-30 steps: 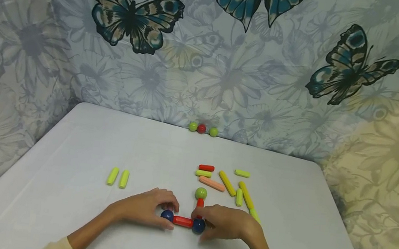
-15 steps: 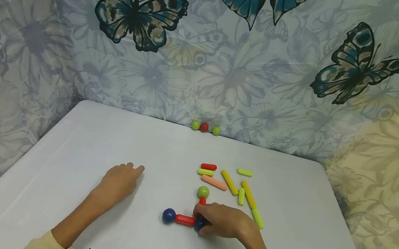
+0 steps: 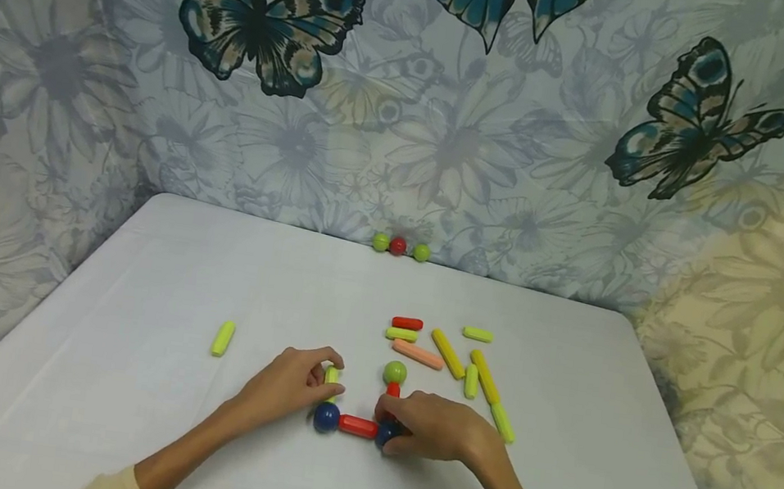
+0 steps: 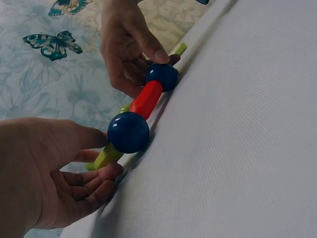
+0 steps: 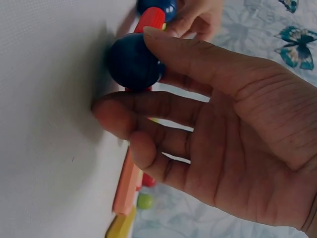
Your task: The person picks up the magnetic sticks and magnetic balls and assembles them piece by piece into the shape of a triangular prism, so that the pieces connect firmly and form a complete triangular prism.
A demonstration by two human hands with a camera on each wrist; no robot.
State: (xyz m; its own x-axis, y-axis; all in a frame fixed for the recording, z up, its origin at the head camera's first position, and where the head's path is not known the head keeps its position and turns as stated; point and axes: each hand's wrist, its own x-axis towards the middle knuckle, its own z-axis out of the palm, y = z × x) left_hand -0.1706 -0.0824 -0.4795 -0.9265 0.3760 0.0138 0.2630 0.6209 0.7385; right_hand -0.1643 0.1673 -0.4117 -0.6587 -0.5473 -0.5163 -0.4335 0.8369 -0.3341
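On the white table (image 3: 122, 374) lies a flat build: a left blue ball (image 3: 326, 418), a red stick (image 3: 358, 426) and a right blue ball (image 3: 384, 437). From the right ball a short red stick (image 3: 392, 391) runs back to a green ball (image 3: 395, 373). My left hand (image 3: 329, 370) pinches a short yellow-green stick (image 3: 332, 375) just behind the left blue ball (image 4: 128, 132); this stick (image 4: 108, 156) touches the ball. My right hand (image 3: 388, 430) grips the right blue ball (image 5: 133, 62) between thumb and fingers, hiding most of it in the head view.
One yellow-green stick (image 3: 223, 338) lies alone to the left. Several loose sticks, red (image 3: 407, 323), salmon (image 3: 418, 354) and yellow (image 3: 448, 354), lie behind the build. A row of 3 balls (image 3: 399, 246) sits at the table's far edge, against the butterfly-patterned cloth wall.
My left hand left the blue ball, reached left to the pair of yellow-green sticks, took one and brought it back to that ball. The right hand stayed on its ball.
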